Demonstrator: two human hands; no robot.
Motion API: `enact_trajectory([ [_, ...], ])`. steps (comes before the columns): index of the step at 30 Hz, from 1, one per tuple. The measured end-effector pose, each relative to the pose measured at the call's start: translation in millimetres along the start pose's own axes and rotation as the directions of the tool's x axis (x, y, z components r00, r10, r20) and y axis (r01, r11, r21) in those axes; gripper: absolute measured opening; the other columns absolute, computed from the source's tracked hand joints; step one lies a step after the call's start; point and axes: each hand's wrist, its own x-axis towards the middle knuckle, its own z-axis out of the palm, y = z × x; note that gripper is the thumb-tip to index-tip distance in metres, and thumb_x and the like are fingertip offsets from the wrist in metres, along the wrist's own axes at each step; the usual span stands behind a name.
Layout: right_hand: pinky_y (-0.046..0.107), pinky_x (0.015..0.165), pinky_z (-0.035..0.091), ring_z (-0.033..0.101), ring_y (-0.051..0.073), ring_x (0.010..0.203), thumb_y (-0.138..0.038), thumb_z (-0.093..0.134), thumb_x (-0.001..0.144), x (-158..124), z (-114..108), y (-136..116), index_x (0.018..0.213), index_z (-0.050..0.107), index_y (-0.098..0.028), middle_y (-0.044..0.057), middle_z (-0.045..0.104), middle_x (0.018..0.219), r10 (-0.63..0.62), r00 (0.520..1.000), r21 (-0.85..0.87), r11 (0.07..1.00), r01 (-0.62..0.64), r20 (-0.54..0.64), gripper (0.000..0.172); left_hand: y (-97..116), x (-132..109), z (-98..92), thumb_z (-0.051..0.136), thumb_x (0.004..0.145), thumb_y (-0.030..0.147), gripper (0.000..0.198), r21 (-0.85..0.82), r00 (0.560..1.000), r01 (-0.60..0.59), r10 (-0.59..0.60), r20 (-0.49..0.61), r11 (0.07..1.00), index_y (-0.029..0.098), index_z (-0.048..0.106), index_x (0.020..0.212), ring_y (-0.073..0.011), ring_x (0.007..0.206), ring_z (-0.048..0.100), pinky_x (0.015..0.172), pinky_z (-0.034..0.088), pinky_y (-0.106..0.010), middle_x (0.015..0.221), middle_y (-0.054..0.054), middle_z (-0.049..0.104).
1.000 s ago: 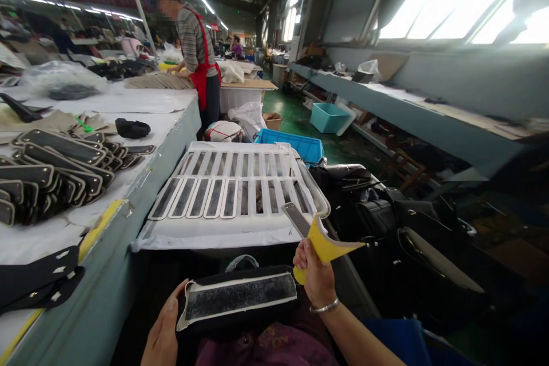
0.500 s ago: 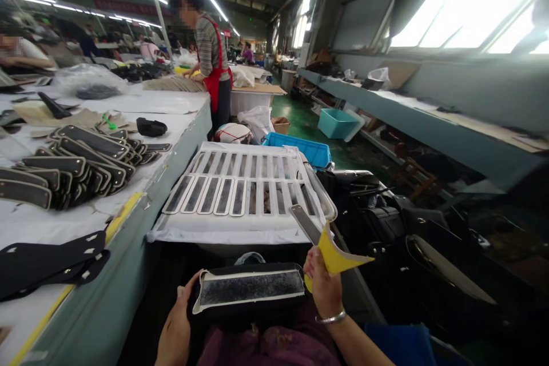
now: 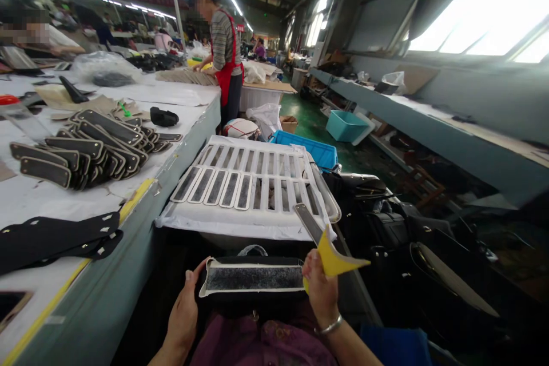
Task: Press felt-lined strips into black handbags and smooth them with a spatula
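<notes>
Across my lap lies a black bag (image 3: 253,299) with a long dark, speckled panel (image 3: 253,278) edged in white on its upper face. My left hand (image 3: 183,309) grips the bag's left end, thumb along the edge and the other fingers hidden. At the right end, my right hand (image 3: 321,291) is closed on a curved yellow sheet (image 3: 338,257) and rests against the bag. Behind the yellow sheet a grey riveted strip (image 3: 306,221) slants up over the rack; whether my right hand also holds it, I cannot tell.
Ahead stands a white slotted rack (image 3: 223,214) with several white-edged dark panels on it. Riveted strips (image 3: 114,146) are heaped on the left table, near black flat pieces (image 3: 60,237). Black bags (image 3: 386,223) crowd the right. A person in a red apron (image 3: 227,74) works beyond.
The view has swung slightly left, shifting the surroundings rightward. The bag has levelled a little and risen slightly in view. Both hands keep their hold.
</notes>
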Motion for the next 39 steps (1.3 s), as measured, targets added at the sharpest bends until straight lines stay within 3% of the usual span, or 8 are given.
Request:
enact_trajectory([
  [5,0.024,0.045,0.033,0.036,0.009,0.047,-0.061,0.051,0.078,-4,-1,-8,0.066,0.045,-0.020,-0.005,0.038,0.053,0.071,0.997,-0.013,0.997,-0.070,0.038,0.043,-1,4,-1.4,0.020,0.094,0.049,0.051,-0.026,1.000,0.014,-0.014,0.024,1.000,0.027,0.057,0.121,-0.0224,0.120,0.048,0.107,0.029,-0.038,0.117,0.000,0.063],
  [11,0.025,0.047,0.031,0.034,0.010,0.047,-0.063,0.047,0.079,-12,-5,-9,0.061,0.037,-0.021,-0.005,0.035,0.052,0.057,0.998,-0.073,0.996,-0.056,0.018,0.047,2,6,-0.2,0.019,0.094,0.047,0.052,-0.060,1.000,0.004,-0.003,0.016,0.998,0.024,0.057,0.120,-0.0221,0.118,0.050,0.106,0.030,-0.036,0.116,-0.001,0.063],
  [20,0.025,0.048,0.032,0.037,0.010,0.048,-0.063,0.047,0.079,-6,-1,-2,0.063,0.041,-0.020,-0.005,0.038,0.053,0.036,0.999,-0.075,0.996,-0.037,-0.013,0.046,-4,11,-1.2,0.019,0.095,0.046,0.050,-0.007,0.998,0.038,-0.038,0.042,0.999,0.026,0.058,0.120,-0.0224,0.121,0.047,0.106,0.031,-0.036,0.117,0.000,0.063],
  [27,0.024,0.046,0.032,0.036,0.008,0.048,-0.060,0.047,0.082,-1,-2,-9,0.062,0.040,-0.020,-0.005,0.037,0.053,0.049,0.998,-0.043,0.998,-0.052,-0.050,0.045,-9,11,-0.8,0.018,0.092,0.057,0.054,0.008,0.997,0.047,-0.048,0.063,0.999,0.031,0.058,0.119,-0.0218,0.123,0.045,0.107,0.029,-0.035,0.117,0.002,0.063],
  [32,0.025,0.045,0.034,0.038,0.010,0.046,-0.064,0.057,0.071,5,1,3,0.068,0.049,-0.019,-0.005,0.041,0.051,0.106,0.993,-0.036,0.994,-0.108,-0.050,0.046,-7,15,-1.0,0.021,0.092,0.055,0.055,-0.107,0.996,0.060,-0.052,0.075,0.992,0.025,0.058,0.119,-0.0230,0.120,0.048,0.106,0.030,-0.036,0.118,-0.002,0.063],
  [35,0.024,0.040,0.033,0.039,0.010,0.041,-0.065,0.060,0.068,16,0,-6,0.076,0.056,-0.019,-0.004,0.045,0.048,0.258,0.964,-0.018,0.966,-0.257,0.058,0.048,1,17,-0.4,0.025,0.091,0.055,0.055,-0.247,0.992,0.038,-0.007,0.126,0.968,0.022,0.062,0.113,-0.0243,0.118,0.050,0.106,0.029,-0.037,0.119,-0.003,0.062],
  [36,0.025,0.038,0.032,0.037,0.010,0.037,-0.068,0.052,0.071,21,1,-13,0.075,0.056,-0.019,-0.004,0.044,0.045,0.290,0.939,-0.014,0.956,-0.292,0.187,0.050,3,19,0.5,0.026,0.090,0.055,0.055,-0.292,0.990,0.035,0.006,0.139,0.956,0.021,0.064,0.110,-0.0248,0.116,0.051,0.105,0.031,-0.037,0.117,-0.003,0.063],
  [39,0.028,0.042,0.040,0.050,0.016,0.038,-0.071,0.038,0.078,38,11,-35,0.073,0.058,-0.018,0.003,0.054,0.044,0.348,0.753,-0.222,0.937,-0.269,0.558,0.057,5,29,5.1,0.033,0.088,0.053,0.052,-0.416,0.988,0.031,0.037,0.153,0.909,0.017,0.067,0.104,-0.0263,0.111,0.053,0.100,0.035,-0.035,0.114,-0.006,0.064],
])
